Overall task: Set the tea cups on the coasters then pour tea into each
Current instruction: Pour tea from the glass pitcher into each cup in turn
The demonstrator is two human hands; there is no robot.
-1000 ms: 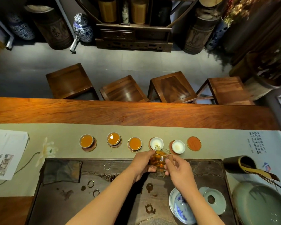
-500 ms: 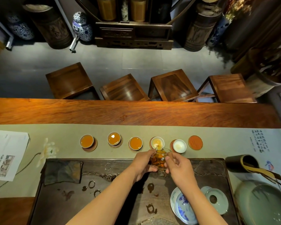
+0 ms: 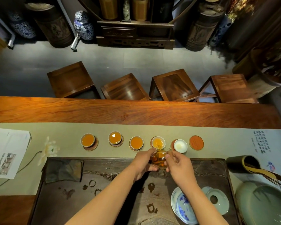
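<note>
Both hands clasp a glass pitcher (image 3: 159, 157) over the tray's (image 3: 104, 205) far edge: the left hand (image 3: 143, 161) cups its side, the right hand (image 3: 179, 163) pinches the other, likely to steady a tipped pour. Its spout hangs over cup 4 (image 3: 158, 142), now part filled with amber tea. Cups 1 to 3 (image 3: 115, 138) sit full on their coasters. Cup 5 (image 3: 180, 145) looks empty, off-centre on its coaster. The sixth coaster (image 3: 196, 142) is bare, so 1 cup seems unplaced.

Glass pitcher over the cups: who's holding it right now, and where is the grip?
Both hands hold the glass pitcher: left hand against its left side, right hand pinching its right side. Whether there is a handle cannot be told.
</note>
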